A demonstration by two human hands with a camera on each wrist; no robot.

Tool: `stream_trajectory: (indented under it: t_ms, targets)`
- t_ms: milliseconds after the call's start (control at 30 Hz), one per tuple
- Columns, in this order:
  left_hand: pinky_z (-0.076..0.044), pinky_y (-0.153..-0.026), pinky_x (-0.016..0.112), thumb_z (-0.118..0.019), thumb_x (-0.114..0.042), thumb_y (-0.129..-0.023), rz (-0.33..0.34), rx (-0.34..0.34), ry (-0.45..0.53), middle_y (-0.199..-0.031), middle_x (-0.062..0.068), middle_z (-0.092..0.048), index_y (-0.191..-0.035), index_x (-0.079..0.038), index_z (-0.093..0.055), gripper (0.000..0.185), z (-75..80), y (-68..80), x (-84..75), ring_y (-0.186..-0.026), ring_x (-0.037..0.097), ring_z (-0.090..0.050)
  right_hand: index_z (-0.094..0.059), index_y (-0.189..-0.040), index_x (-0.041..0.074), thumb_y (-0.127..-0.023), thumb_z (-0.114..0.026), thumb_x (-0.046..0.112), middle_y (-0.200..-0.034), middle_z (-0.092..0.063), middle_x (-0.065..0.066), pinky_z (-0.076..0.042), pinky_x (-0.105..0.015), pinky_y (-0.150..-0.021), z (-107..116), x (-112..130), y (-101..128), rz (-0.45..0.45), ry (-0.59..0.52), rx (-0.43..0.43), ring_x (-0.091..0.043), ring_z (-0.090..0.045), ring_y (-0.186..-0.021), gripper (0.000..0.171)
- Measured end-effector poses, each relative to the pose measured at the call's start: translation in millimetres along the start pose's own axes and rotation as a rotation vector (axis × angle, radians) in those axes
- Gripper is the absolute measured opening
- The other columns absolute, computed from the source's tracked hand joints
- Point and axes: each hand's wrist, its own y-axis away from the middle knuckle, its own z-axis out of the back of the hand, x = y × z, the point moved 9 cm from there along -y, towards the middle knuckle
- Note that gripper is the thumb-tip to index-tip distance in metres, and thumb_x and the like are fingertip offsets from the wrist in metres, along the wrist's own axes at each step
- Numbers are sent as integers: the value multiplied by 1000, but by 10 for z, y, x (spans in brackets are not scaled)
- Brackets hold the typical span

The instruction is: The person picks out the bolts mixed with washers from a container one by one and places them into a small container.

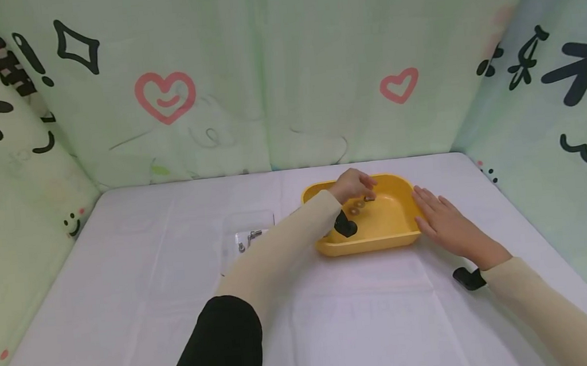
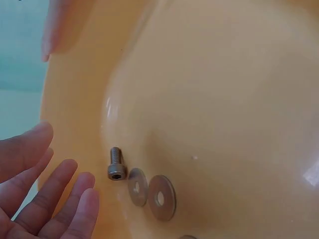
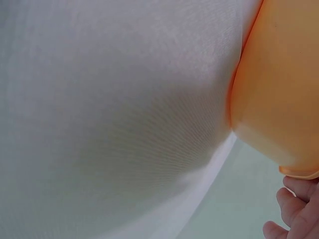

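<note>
A yellow plastic tray (image 1: pixel 391 212) sits toward the back of the table, right of centre. My left hand (image 1: pixel 353 185) reaches over its far side, fingers loosely bent and holding nothing. Close to these fingertips in the left wrist view lies a socket head screw (image 2: pixel 116 169), and beside it are two flat washers (image 2: pixel 162 197). Part of another metal piece (image 2: pixel 188 237) shows at that view's bottom edge. My right hand (image 1: pixel 449 225) rests its extended fingers against the tray's right rim; in the right wrist view, fingers (image 3: pixel 294 206) touch beneath the rim.
Left of the tray, a clear plastic container (image 1: pixel 230 228) holds several small metal screws (image 1: pixel 254 234), partly behind my left sleeve (image 1: pixel 278 253). A white cloth covers the table (image 1: pixel 365 309). Printed pale green curtains (image 1: pixel 307 90) hang around its back and sides.
</note>
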Motion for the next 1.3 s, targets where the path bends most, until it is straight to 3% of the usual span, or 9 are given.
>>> stream_trajectory:
  t_ms: [133, 200, 367, 467, 700, 867, 1067, 1200, 1300]
  targets:
    - [-47, -76, 20, -68, 4, -81, 20, -16, -23, -117, 19, -64, -115, 4, -65, 34, -15, -21, 66, -94, 20, -57, -9, -149, -4, -100, -37, 28, -156, -12, -23, -7, -58, -116, -11, 13, -3, 5, -6, -3, -40, -12, -143, 65]
    - [-43, -67, 22, -67, 6, -81, 62, 2, 39, -120, 19, -62, -118, 3, -63, 37, -42, -26, 131, -83, 21, -54, -10, -149, -5, -100, -37, 28, -156, -12, -23, -8, -58, -116, -16, 17, -2, 6, -7, -3, -40, -13, -143, 65]
    - [-36, -58, 32, -60, 12, -83, 148, 50, 169, -115, 18, -56, -123, 4, -57, 40, -115, -23, 256, -66, 23, -42, -11, -149, -5, -100, -38, 28, -156, -13, -23, -10, -58, -116, -20, 22, 2, 6, 1, -3, -40, -13, -143, 65]
    - [-36, -58, 32, -59, 13, -83, 144, 56, 140, -111, 17, -57, -122, 4, -58, 39, -137, -48, 285, -68, 22, -43, -10, -149, -5, -100, -38, 28, -156, -13, -23, -10, -58, -116, -16, 21, 6, 11, 1, -7, -40, -13, -143, 65]
    - [-44, -59, 22, -65, 11, -79, 106, 9, -26, -115, 16, -65, -112, 1, -67, 35, -139, -185, 334, -76, 12, -51, -10, -149, -5, -100, -37, 27, -156, -13, -23, -10, -58, -116, -13, 18, 9, 18, 10, -13, -40, -13, -143, 64]
    - [-41, -50, 21, -66, 9, -80, 109, 4, -75, -101, 13, -68, -108, 0, -69, 29, -165, -217, 336, -61, 12, -49, -10, -149, -5, -100, -37, 27, -155, -13, -24, -10, -58, -116, -8, 11, 5, 14, 12, -11, -40, -13, -143, 64]
    - [-33, -39, 22, -67, 5, -81, 123, 40, -57, -81, 4, -60, -102, 1, -69, 21, -238, -250, 404, -40, 11, -35, -10, -149, -4, -100, -37, 28, -156, -13, -23, -11, -59, -115, -5, 13, 8, 16, 12, -9, -40, -13, -143, 64]
    - [-35, -38, 21, -73, -3, -79, 115, 26, -141, -78, 1, -65, -94, -5, -72, 15, -274, -366, 470, -41, 10, -36, -10, -149, -3, -100, -37, 28, -156, -13, -23, -12, -59, -115, -5, 21, 16, 18, 12, -3, -40, -13, -143, 64]
    - [-38, -43, 17, -77, -9, -77, 63, 1, -232, -81, 0, -69, -89, -8, -75, 13, -283, -425, 457, -49, 8, -43, -10, -149, -4, -100, -37, 27, -156, -13, -23, -11, -59, -115, -1, 22, 17, 19, 14, -1, -40, -13, -143, 64]
